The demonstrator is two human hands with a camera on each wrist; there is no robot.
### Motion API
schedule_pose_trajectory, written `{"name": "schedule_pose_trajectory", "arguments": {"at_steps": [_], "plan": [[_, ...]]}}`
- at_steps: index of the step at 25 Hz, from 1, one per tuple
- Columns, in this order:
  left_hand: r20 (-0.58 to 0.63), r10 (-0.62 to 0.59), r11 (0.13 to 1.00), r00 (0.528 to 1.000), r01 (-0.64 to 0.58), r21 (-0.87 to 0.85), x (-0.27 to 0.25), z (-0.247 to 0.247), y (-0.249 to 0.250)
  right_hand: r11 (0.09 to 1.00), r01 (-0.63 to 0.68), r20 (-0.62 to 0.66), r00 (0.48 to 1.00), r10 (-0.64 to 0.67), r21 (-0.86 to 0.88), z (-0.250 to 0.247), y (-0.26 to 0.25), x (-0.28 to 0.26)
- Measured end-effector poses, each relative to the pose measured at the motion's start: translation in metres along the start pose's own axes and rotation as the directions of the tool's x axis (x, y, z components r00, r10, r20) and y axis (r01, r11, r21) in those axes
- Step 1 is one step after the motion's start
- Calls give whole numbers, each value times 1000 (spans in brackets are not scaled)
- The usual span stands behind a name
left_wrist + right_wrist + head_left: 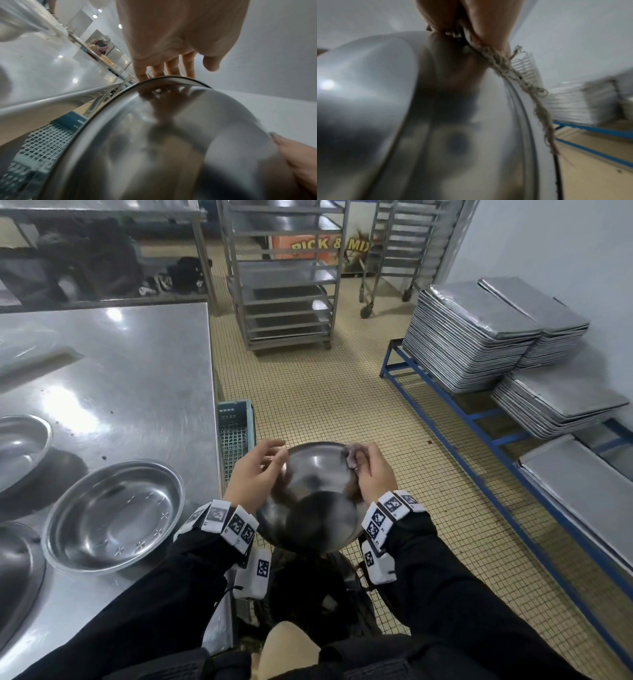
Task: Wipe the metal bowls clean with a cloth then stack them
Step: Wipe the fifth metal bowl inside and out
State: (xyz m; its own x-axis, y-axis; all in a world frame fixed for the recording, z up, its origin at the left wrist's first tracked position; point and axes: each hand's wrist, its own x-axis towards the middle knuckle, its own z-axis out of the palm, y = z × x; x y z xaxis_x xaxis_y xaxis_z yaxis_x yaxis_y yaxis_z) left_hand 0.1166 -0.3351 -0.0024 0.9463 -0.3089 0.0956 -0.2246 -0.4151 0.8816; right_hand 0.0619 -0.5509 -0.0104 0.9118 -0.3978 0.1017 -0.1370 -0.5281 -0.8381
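I hold a metal bowl (315,501) (171,148) (402,108) in the air beside the table, its outer side turned up toward me. My left hand (260,467) (171,33) lies against its left rim with the fingers fairly straight and reaching over the edge, the thumb off the metal. My right hand (373,474) (471,16) pinches a frayed grey cloth (352,455) (522,81) onto the right rim. Another bowl (114,515) stands upright on the steel table (137,371), with two more bowls (20,446) (13,577) cut off at the left edge.
A blue-green plastic crate (234,436) (48,135) sits on the floor at the table's corner, just beyond the held bowl. Stacks of baking trays (472,337) rest on a blue rack (479,419) along the right wall. Wheeled tray trolleys (284,285) stand on the tiled floor ahead.
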Motion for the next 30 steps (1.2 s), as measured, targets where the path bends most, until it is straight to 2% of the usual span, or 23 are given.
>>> {"name": "schedule_pose_trajectory", "arguments": {"at_steps": [3, 6, 9, 12, 14, 16, 18, 20, 21, 22, 23, 25, 27, 28, 30], "plan": [[29, 64, 986, 998, -67, 149, 6, 8, 11, 970, 216, 108, 973, -204, -110, -1, -12, 4], [-8, 82, 974, 997, -78, 215, 10, 9, 11, 940, 321, 106, 945, -310, -118, 5, -14, 5], [-48, 65, 970, 997, -52, 238, 14, 7, 13, 966, 238, -58, 968, -245, -103, 13, -14, 4], [-81, 40, 974, 996, -21, 223, 19, 10, 21, 958, 237, -244, 931, -271, -159, 26, -21, -6], [-111, 35, 978, 993, -11, 210, 20, 13, 28, 921, 244, -268, 906, -329, -303, 36, -29, -16], [-138, 42, 980, 990, -13, 200, 21, 13, 35, 875, 248, -235, 900, -367, -416, 40, -34, -22], [-153, 42, 984, 987, -15, 176, 19, 12, 39, 908, 193, -266, 915, -304, -373, 36, -29, -15], [-178, 29, 989, 984, -2, 149, 20, 9, 40, 991, 37, -312, 947, -76, -128, 28, -15, -4], [-195, 19, 989, 981, 10, 145, 20, 7, 38, 999, -50, -289, 957, 42, -22, 24, -4, 1], [-207, 9, 989, 978, 22, 147, 21, 5, 36, 993, -117, -252, 961, 113, 1, 20, 4, 2], [-214, 0, 987, 977, 34, 154, 21, 4, 34, 990, -140, -232, 964, 131, -25, 16, 10, 1], [-222, -21, 986, 975, 57, 159, 22, 2, 30, 996, -80, -239, 969, 66, -50, 13, 11, -5], [-227, -41, 987, 973, 75, 143, 22, 2, 29, 995, 85, -232, 968, -93, -44, 17, -8, -14], [-224, -45, 987, 974, 79, 143, 21, 3, 30, 981, 171, -204, 961, -187, -93, 23, -19, -18], [-217, -35, 986, 976, 69, 154, 21, 5, 36, 912, 265, -144, 936, -321, -312, 42, -38, -26]]}}
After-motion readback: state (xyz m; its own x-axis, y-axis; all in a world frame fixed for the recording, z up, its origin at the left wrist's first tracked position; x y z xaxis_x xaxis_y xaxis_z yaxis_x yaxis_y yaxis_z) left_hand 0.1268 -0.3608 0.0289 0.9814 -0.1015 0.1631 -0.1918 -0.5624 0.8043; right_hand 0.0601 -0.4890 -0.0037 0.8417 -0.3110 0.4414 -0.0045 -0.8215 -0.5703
